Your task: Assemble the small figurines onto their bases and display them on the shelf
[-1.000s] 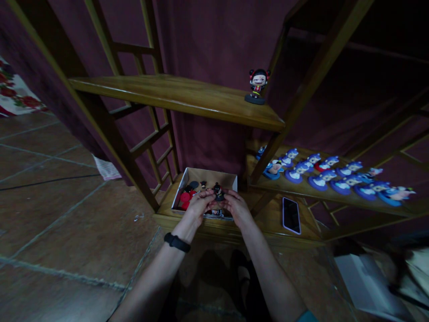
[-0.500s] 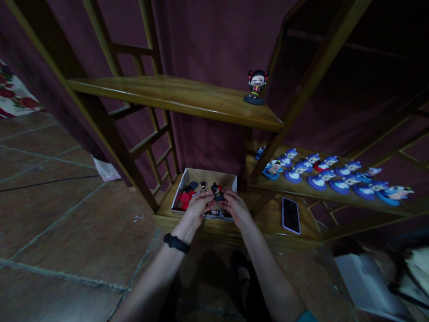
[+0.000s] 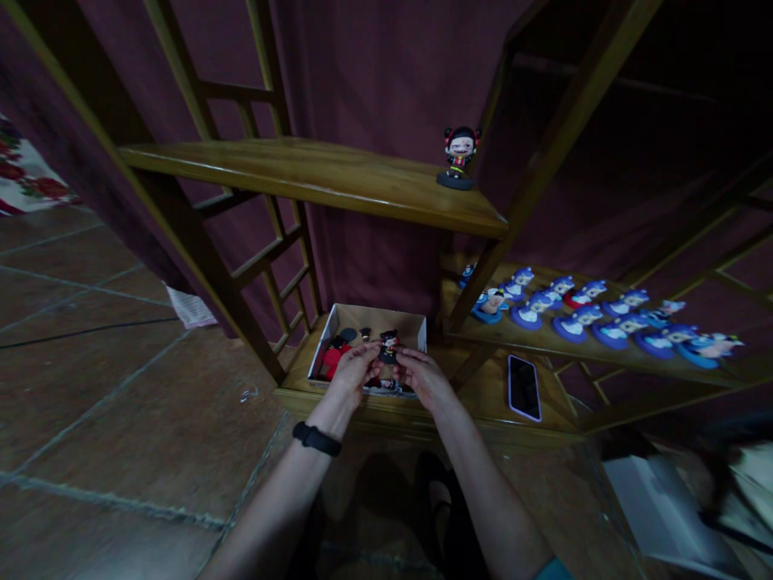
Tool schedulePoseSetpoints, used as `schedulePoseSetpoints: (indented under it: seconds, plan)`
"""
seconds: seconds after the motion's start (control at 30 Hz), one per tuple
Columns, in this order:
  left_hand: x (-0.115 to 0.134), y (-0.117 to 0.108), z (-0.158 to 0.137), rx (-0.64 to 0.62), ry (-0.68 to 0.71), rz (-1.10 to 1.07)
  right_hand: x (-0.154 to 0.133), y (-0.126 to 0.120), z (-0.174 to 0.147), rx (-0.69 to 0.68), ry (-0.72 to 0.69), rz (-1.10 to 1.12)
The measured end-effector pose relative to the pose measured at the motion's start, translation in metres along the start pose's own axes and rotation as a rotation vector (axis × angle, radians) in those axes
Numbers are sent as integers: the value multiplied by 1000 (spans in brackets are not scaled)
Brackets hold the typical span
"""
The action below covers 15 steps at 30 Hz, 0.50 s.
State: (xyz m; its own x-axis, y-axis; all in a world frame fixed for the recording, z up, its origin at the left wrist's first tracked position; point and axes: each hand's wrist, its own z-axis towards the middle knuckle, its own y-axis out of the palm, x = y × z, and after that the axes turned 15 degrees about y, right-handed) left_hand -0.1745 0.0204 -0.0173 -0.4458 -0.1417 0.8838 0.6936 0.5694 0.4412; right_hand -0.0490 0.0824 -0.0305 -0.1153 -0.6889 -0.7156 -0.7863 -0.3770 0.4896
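Between my two hands, over a cardboard box (image 3: 411, 321), is a small figurine (image 3: 389, 341) with black hair buns and a dark round base. My left hand (image 3: 357, 367) pinches it from the left, with a black band on that wrist. From the right, the fingers of my right hand (image 3: 422, 374) close on its side. Inside the box lie red pieces (image 3: 331, 362), a dark disc (image 3: 349, 333) and other small figurine parts, some hidden by my hands. A similar figurine (image 3: 460, 153) stands upright on the upper shelf's right end.
The wooden upper shelf (image 3: 290, 171) juts out above the box. On the right shelf (image 3: 519, 326) stand several blue and white figurines (image 3: 578, 322). A phone (image 3: 523, 388) lies on the lower board. Wooden posts and lattice frame the unit.
The figurine in my hands has turned more upright, its front now showing. My right fingers have shifted slightly around it. The box and shelf figurines stay in place.
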Motion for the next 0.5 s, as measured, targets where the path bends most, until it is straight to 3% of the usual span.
schedulePoseSetpoints:
  seconds: [0.27,0.5]
  plan:
    - [-2,4,-1,-73,13,-66,3,0,3,4,-23,77]
    - [-4,4,0,-9,20,-68,3,2,2,74,-58,87]
